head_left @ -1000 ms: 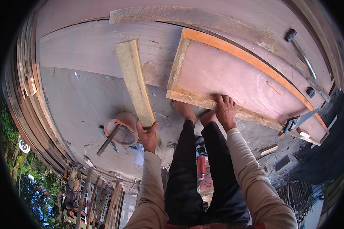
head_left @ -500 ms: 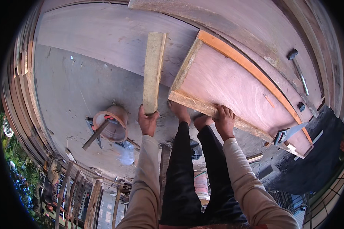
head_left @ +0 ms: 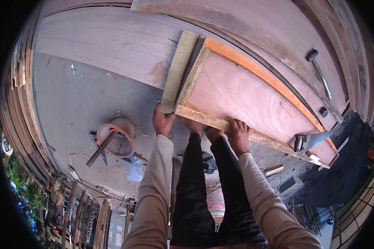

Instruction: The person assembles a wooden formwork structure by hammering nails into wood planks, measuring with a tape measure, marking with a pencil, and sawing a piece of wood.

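While the left hand [head_left: 163, 120] grips the near end of a loose plank [head_left: 179, 72], in the head view, the right hand [head_left: 238, 137] lies with its fingers curled over the near rail [head_left: 207, 118] of a framed panel [head_left: 237, 89]. The plank stands alongside the frame's short end strip [head_left: 193, 74], on the left; whether the two touch along their length I cannot tell. Both lie in front of the person, the panel's near left corner above a bare foot [head_left: 192, 126].

The plank looks stiff and fairly light, though long enough that holding it by one end would let the far end swing; a grip nearer its middle should steer it better. Its rough sawn face should not slip, but may leave splinters. The panel is probably heavier and awkward, its thin pink sheet likely to flex, so the solid rails, including the orange strip [head_left: 274, 79], are the better hold. Near the right end, the blade of a handsaw [head_left: 302, 143] calls for care.
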`<state>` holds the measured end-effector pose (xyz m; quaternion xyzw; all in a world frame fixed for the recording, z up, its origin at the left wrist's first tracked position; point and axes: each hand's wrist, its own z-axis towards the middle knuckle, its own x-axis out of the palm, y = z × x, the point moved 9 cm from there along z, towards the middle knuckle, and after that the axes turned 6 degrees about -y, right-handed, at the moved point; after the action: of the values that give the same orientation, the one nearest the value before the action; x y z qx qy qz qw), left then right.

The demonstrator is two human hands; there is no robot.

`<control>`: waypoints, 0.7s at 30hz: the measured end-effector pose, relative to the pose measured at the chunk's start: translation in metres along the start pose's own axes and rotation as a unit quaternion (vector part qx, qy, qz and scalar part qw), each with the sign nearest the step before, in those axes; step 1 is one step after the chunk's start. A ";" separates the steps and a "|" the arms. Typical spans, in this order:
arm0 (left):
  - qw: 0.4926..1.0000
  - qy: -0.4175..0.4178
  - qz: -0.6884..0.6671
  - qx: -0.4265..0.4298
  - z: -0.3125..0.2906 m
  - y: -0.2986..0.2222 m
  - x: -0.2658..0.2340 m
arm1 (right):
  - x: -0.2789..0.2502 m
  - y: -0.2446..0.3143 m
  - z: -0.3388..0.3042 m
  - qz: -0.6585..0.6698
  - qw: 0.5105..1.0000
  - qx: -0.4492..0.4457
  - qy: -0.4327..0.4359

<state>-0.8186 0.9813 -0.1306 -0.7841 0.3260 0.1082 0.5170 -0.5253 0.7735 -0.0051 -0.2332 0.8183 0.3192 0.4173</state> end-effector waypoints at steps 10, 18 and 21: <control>0.982 0.009 -0.171 -0.077 -0.003 0.003 0.032 | 0.037 -0.015 0.009 -0.049 0.999 0.006 0.018; 1.000 -0.010 -0.005 -0.010 0.009 0.025 0.009 | 0.014 0.009 0.049 0.084 0.992 -0.013 0.096; 0.920 -0.172 0.342 0.081 -0.019 -0.048 0.015 | -0.050 0.017 0.101 0.036 0.996 -0.072 -0.026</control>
<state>-0.7807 0.9712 -0.0944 -0.5497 0.4880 0.3843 0.5585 -0.4553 0.8633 -0.0031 -0.2240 0.7901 0.3979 0.4089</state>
